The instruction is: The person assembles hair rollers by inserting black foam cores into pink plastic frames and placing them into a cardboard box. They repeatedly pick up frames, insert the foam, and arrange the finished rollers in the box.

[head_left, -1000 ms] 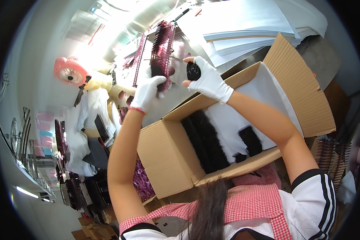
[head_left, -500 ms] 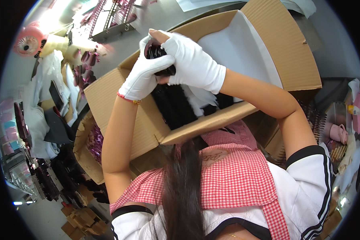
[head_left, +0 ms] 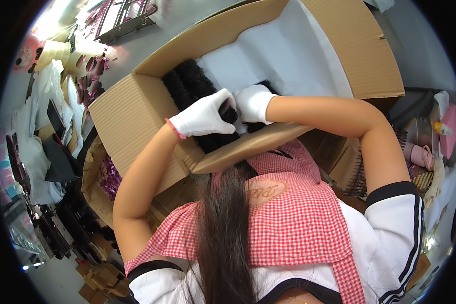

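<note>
The left hand (head_left: 203,117) and right hand (head_left: 253,103), both white-gloved, are closing together around a black hair bundle (head_left: 229,110) and appear to be settling it into the near side of the open cardboard box (head_left: 131,119), beside other dark bundles (head_left: 187,83) lying on white lining paper (head_left: 289,55).

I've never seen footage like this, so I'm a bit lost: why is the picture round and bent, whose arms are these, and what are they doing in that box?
The camera sits on the person's head and looks down, so you see their own arms; its wide lens bends straight edges. Both hands wear white gloves. The left hand and the right hand meet over an open cardboard box lined with white paper. Together they grip a small dark item, too hidden to identify. Fuzzy black pieces lie inside the box. In front is the person's red checked apron and long dark hair.
</note>
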### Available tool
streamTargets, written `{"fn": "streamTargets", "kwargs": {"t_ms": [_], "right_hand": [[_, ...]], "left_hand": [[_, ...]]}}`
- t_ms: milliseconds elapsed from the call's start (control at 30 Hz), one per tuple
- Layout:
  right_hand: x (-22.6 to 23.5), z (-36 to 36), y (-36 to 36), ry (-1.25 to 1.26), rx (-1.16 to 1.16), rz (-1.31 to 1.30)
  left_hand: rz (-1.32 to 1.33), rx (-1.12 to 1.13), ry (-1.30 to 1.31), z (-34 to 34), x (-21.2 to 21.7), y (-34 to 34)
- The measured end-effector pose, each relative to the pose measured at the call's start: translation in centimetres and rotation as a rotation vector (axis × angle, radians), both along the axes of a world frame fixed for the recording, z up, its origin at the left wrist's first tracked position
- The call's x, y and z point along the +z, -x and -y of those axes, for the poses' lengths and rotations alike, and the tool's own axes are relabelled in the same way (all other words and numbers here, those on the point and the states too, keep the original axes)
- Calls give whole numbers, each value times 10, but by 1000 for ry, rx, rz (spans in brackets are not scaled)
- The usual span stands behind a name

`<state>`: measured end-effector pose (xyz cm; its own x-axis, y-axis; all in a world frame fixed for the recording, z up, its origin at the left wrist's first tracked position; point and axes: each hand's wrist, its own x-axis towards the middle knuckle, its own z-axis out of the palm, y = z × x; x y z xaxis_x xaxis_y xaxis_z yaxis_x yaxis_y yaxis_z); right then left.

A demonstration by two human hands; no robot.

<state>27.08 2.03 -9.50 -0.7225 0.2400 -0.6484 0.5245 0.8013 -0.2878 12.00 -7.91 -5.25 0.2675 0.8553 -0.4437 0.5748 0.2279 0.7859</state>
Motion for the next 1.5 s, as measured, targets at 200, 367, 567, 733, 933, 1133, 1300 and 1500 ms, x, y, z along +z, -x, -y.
{"fn": "streamTargets", "kwargs": {"t_ms": [200,367,567,733,933,1133,1300,1500], "right_hand": [[-14,-28,-28,138,-211,-20],[-20,-47,-49,142,-250,-27],[-19,-49,-50,165,-232,-12],[-16,-53,-48,227,-239,24],[23,-67,-39,48,-22,27],[60,-89,31,-141,-158,-802],[61,-88,139,-155,23,-1260],[52,-85,264,-312,85,-1299]], "left_hand": [[-114,-179,88,-24,-25,-22],[-97,-218,152,-42,-66,-41],[-14,-101,155,-44,-99,-48],[-161,117,-83,-26,-107,-63],[-398,345,-326,-16,-116,-90],[-587,298,-297,-25,-124,-99],[-429,271,-154,-19,-70,-86],[13,111,-183,-30,67,47]]}}
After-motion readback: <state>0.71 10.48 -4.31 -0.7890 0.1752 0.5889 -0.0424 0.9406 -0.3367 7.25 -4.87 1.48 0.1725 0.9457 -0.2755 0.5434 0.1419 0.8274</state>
